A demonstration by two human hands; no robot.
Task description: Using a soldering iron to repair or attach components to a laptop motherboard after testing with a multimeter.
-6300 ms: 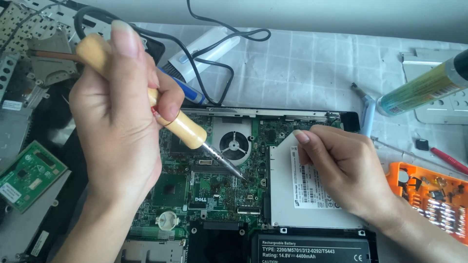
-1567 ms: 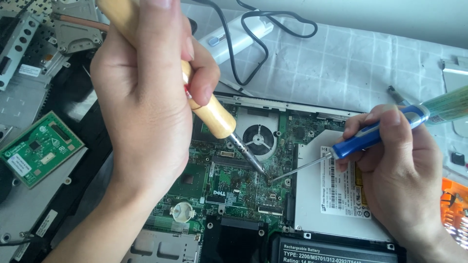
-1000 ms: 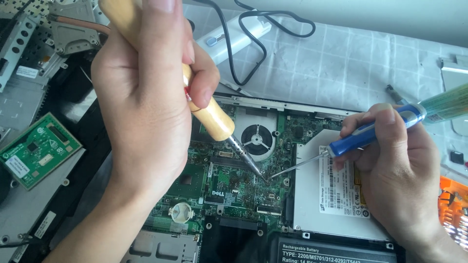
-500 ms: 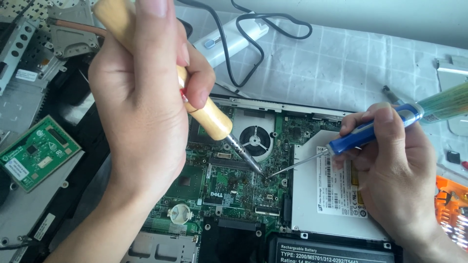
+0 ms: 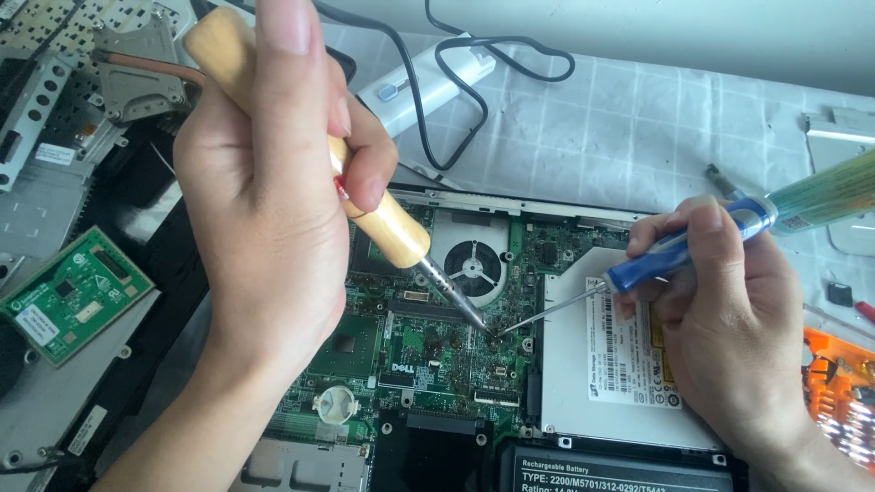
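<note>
My left hand (image 5: 273,200) grips a wooden-handled soldering iron (image 5: 392,228), its metal tip touching the green laptop motherboard (image 5: 428,351) just below the round cooling fan (image 5: 474,264). My right hand (image 5: 729,319) holds a blue-handled screwdriver (image 5: 679,246) whose thin shaft slants left, its point meeting the board beside the iron's tip. The heel of the right hand rests on the silver optical drive (image 5: 602,383).
A black battery (image 5: 611,469) sits at the bottom edge. A small green circuit board (image 5: 68,296) and grey metal parts lie left. A white adapter (image 5: 428,82) with a black cable lies behind. An orange parts case (image 5: 838,392) is at the right.
Early on my right hand lay bare on the drive; it now holds the blue screwdriver. Over the last second both tools stay at the same spot on the board.
</note>
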